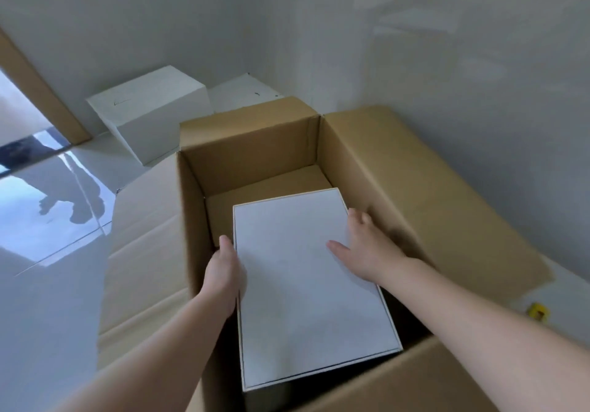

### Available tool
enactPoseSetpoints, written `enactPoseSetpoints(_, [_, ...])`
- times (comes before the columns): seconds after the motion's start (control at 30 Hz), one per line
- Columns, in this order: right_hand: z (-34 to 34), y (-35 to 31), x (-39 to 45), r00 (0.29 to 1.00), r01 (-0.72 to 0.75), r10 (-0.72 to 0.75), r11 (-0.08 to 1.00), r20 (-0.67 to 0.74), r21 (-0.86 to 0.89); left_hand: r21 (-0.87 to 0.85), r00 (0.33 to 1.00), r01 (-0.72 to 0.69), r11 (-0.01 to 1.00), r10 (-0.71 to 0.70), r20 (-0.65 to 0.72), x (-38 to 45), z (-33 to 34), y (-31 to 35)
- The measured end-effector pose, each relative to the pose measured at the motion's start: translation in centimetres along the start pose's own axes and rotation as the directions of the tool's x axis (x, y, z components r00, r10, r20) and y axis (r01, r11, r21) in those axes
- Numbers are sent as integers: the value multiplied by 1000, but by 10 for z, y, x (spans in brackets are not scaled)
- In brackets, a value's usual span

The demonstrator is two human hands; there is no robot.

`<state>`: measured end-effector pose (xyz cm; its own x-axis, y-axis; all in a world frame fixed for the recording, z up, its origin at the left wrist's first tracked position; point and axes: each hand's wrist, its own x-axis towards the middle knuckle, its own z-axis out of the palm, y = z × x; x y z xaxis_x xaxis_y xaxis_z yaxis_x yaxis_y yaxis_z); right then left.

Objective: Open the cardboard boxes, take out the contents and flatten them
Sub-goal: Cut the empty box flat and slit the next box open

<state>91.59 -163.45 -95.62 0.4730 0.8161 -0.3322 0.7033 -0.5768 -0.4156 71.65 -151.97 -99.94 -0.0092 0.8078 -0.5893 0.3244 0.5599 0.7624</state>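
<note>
A large brown cardboard box [249,153] stands open on the floor, its flaps spread outward. Inside it sits a white rectangular box [303,290], raised toward the near side. My left hand [223,271] grips the white box's left edge, thumb on top. My right hand [367,245] clasps its right edge, thumb lying on the lid and fingers curled over the side. Beyond the white box, the brown bottom [271,194] of the big box shows.
Two white boxes [150,108] [245,92] stand against the far wall. A flattened brown cardboard sheet [143,252] lies to the left on the glossy floor. A small yellow object [538,312] lies at right. Walls close in behind and right.
</note>
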Motion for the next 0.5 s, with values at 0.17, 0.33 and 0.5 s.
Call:
enactPoseSetpoints(0.17, [14, 23, -13, 989, -143, 133, 976, 71, 165, -154, 961, 275, 949, -275, 21, -8, -2, -16])
enactPoseSetpoints(0.33, [23, 27, -20, 985, -162, 145, 957, 90, 240, -203, 970, 242, 949, -239, 39, -21, 6, -8])
enactPoseSetpoints(0.5, [29, 21, -18, 983, -183, 169, 939, 73, 290, -235, 966, 230, 944, -191, 176, -18, 8, -12])
